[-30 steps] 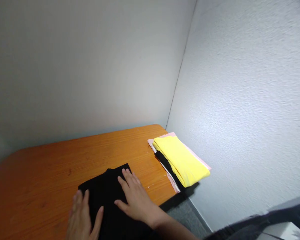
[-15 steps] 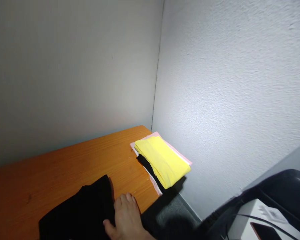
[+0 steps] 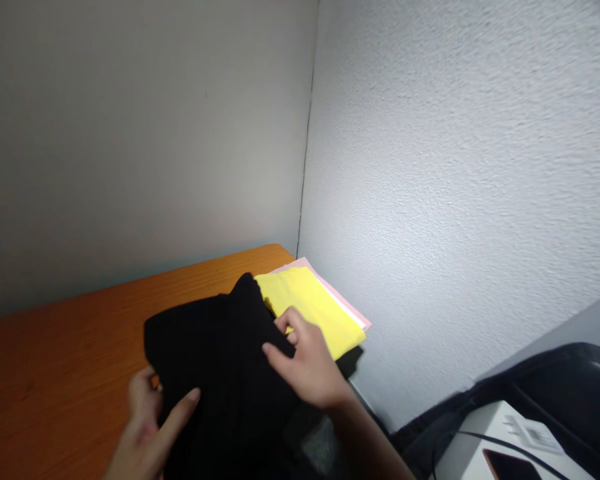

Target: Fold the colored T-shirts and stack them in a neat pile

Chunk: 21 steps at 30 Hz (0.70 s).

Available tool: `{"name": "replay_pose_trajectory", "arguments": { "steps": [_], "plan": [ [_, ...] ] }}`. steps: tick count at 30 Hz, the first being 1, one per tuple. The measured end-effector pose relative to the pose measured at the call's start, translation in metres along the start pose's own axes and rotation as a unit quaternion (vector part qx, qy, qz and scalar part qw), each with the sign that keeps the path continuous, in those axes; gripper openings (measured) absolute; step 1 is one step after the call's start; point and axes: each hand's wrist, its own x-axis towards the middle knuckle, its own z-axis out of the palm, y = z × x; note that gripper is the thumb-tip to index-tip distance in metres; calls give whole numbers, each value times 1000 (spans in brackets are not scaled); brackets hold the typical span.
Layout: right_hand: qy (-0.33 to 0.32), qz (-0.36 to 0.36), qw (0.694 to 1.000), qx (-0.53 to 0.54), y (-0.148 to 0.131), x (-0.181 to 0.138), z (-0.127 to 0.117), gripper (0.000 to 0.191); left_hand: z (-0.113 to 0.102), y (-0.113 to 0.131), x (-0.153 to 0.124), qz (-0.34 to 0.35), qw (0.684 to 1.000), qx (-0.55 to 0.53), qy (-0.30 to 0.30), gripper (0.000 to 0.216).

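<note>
A folded black garment [image 3: 215, 360] is raised off the table between my two hands; its exact kind does not show. My left hand [image 3: 153, 423] grips its left edge, thumb on top and fingers tucked behind. On the right edge, my right hand [image 3: 305, 360] pinches the cloth between thumb and curled fingers. Just beyond that hand lies a folded yellow cloth [image 3: 313, 303], the top of a stack. Beneath it a pink and white layer [image 3: 347, 303] sticks out along the right side. The black garment hides the stack's left part.
The brown wooden table [image 3: 55, 360] meets a grey wall behind, and a white textured wall [image 3: 455, 167] stands at the right. Low on the right, a white box [image 3: 473, 443] with a dark phone-like picture and a cable [image 3: 510, 447] sits by a black chair or bag [image 3: 570, 387].
The black garment has been lifted from the table and moved right, toward the stack. My left hand has come into view holding it, and my right hand has closed on its right edge.
</note>
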Motion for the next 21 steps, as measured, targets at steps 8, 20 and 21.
{"name": "replay_pose_trajectory", "arguments": {
  "steps": [8, 20, 21],
  "plan": [
    [74, 13, 988, 134, 57, 69, -119, 36, 87, 129, 66, 18, 937, -323, -134, 63],
    [19, 165, 986, -29, 184, 44, -80, 41, 177, 52, 60, -1, 924, -346, -162, 62],
    [22, 158, 986, -37, 185, 44, -81, 43, 174, 54, 58, -1, 923, -350, -163, 63]
  ]
}}
